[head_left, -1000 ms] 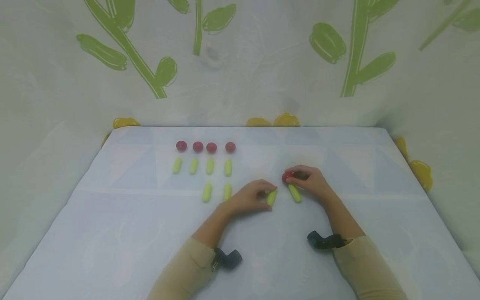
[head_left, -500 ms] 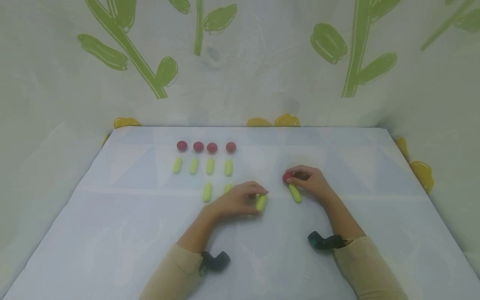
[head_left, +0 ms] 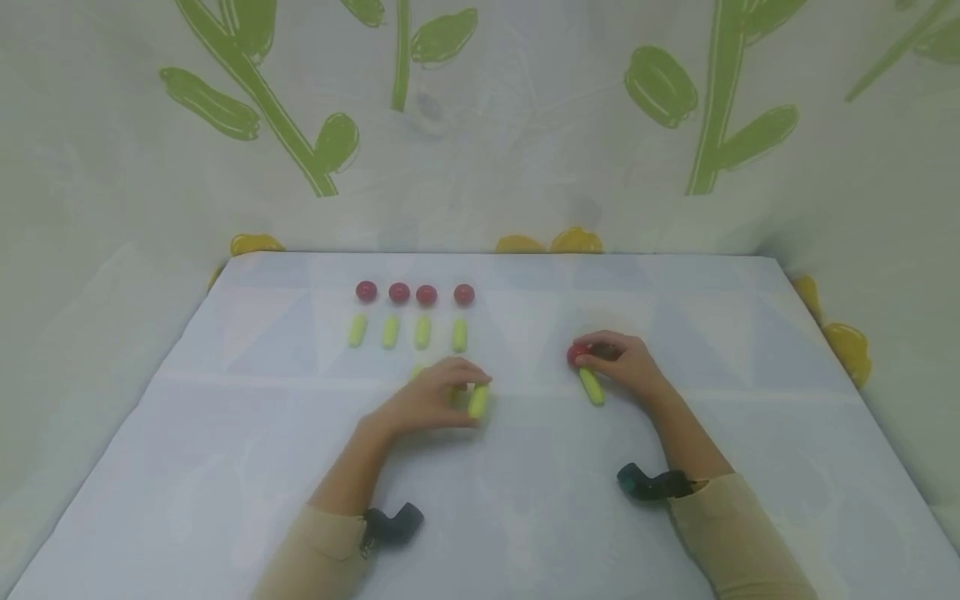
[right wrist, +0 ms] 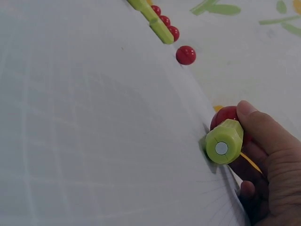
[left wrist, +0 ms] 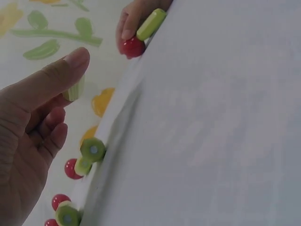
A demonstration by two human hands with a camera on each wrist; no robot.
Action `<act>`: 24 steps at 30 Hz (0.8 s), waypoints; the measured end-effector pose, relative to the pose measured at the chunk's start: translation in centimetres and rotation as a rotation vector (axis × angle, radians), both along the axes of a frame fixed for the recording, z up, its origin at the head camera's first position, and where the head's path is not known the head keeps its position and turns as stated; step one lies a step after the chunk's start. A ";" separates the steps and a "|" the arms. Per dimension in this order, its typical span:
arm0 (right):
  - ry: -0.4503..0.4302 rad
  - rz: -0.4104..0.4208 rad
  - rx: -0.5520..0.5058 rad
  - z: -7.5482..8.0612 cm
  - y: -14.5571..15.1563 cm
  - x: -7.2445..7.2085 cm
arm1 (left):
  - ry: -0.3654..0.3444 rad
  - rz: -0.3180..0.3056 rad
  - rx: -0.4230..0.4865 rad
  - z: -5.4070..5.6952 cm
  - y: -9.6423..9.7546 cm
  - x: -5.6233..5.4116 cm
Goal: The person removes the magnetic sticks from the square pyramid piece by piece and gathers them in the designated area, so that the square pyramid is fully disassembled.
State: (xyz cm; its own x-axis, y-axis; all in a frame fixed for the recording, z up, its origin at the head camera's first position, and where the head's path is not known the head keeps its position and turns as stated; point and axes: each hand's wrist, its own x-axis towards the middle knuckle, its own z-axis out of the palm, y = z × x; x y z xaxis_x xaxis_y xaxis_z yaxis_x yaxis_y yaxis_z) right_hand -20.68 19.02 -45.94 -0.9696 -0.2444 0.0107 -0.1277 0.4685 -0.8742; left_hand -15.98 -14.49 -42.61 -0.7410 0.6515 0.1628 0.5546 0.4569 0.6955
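My left hand (head_left: 429, 400) pinches a short light-green rod (head_left: 478, 402) between thumb and fingertips, just over the table; its faceted side shows in the left wrist view. Behind that hand, two more green rods are mostly hidden. On the right, my right hand (head_left: 621, 362) grips a red ball (head_left: 577, 356) with thumb and fingers. Another green rod (head_left: 592, 387) meets that ball and slants toward me; in the right wrist view its end face (right wrist: 221, 148) carries a pale round disc.
Several red balls (head_left: 426, 295) form a row at the back left of the white table (head_left: 540, 500). In front of them lies a row of several green rods (head_left: 423, 332). A wall with printed leaves (head_left: 660, 85) borders the far table edge.
My left hand has moved left, away from the right hand, with the green rod in its fingers, and now covers part of the nearer rods. The right hand stays in place on the red ball.
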 end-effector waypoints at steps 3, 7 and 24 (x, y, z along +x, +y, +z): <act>-0.008 -0.006 0.001 0.0 0.0 0.0 | 0.009 0.038 -0.023 -0.1 -1.2 0.1; -0.015 -0.005 0.007 0.1 0.0 0.0 | 0.028 0.085 -0.002 -0.1 -2.7 0.2; -0.026 -0.017 0.013 0.1 -0.2 0.0 | -0.050 0.304 -0.072 0.1 -8.8 0.3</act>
